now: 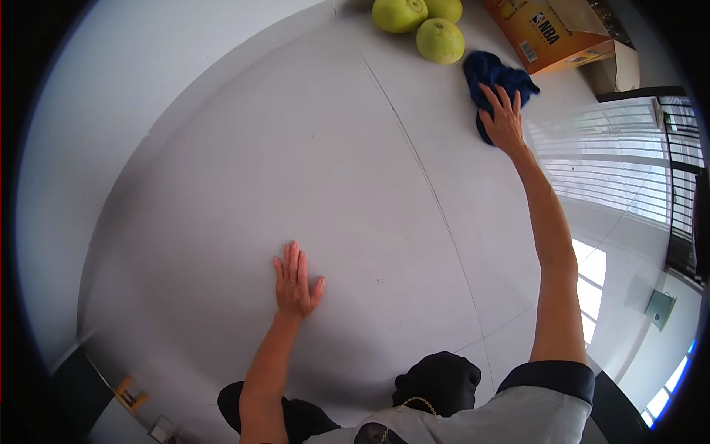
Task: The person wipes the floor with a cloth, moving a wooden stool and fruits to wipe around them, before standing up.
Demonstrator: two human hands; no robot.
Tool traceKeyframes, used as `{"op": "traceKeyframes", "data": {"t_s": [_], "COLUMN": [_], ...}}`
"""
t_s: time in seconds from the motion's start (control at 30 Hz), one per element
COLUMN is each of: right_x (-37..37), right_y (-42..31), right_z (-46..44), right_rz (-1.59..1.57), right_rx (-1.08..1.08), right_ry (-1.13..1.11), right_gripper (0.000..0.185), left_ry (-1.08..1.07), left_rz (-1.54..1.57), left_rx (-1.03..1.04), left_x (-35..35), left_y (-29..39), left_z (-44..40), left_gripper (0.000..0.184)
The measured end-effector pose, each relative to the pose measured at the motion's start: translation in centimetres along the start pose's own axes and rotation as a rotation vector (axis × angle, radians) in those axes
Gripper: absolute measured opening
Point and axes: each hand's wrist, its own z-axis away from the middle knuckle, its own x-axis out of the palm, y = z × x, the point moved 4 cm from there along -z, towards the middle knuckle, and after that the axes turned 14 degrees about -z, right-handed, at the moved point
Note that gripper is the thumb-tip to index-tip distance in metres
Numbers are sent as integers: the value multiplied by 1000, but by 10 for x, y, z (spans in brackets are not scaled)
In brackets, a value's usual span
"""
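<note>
On the pale tiled floor, a dark blue cloth (492, 74) lies crumpled at the upper right. My right hand (504, 122) rests on its lower part with the fingers spread, pressing it flat rather than gripping it. My left hand (297, 285) lies palm down on the bare floor (355, 200) left of centre, fingers stretched out and nothing in it. Just left of the cloth are three round yellow-green fruits (440, 41). To the cloth's upper right stands an orange cardboard box (551, 33) with NBA printed on it.
A white wall (96, 96) curves along the left. Dark railings (682, 133) and a small green object (660, 308) are at the right. My bent knee in black (438, 381) shows at the bottom. A wooden item (130, 396) is at the lower left.
</note>
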Motion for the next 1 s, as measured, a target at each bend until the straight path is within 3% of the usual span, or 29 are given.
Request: {"op": "traceKeyframes", "data": {"t_s": [0.17, 0.3, 0.4, 0.5, 0.6, 0.67, 0.77, 0.87, 0.9, 1.0], "right_x": [5, 44, 55, 21, -50, -112, -112, -87, -72, -61], "right_y": [-96, -253, -345, -313, -174, -73, 25, -54, -88, -157], "right_z": [33, 32, 42, 59, 67, 86, 132, 146, 149, 130], "right_rz": [8, -185, -249, -216, -237, -68, 112, -36, -70, -248], "right_rx": [61, -270, -460, -585, -367, -173, 155, 124, 21, -198], "right_ry": [-32, -148, -285, -315, -24, 123, 202, 191, 138, -145], "right_gripper": [54, 52, 40, 36, 42, 42, 41, 45, 43, 34], "left_ry": [-50, 33, 27, 57, 73, 124, 188, 128, 145, -410], "left_rz": [-35, -6, 1, -9, -29, -37, -68, -130, -141, 48], "left_rx": [-12, 20, 10, 17, 13, 21, 50, 26, 28, 26], "left_x": [-15, -26, -42, -56, -55, -60, -54, -45, -50, -83], "left_y": [6, 15, 27, 39, 55, 73, 76, 66, 68, 99], "left_z": [-11, -24, -25, -44, -59, -75, -78, -78, -76, -51], "left_gripper": [56, 56, 56, 56, 56, 53, 45, 35, 35, 29]}}
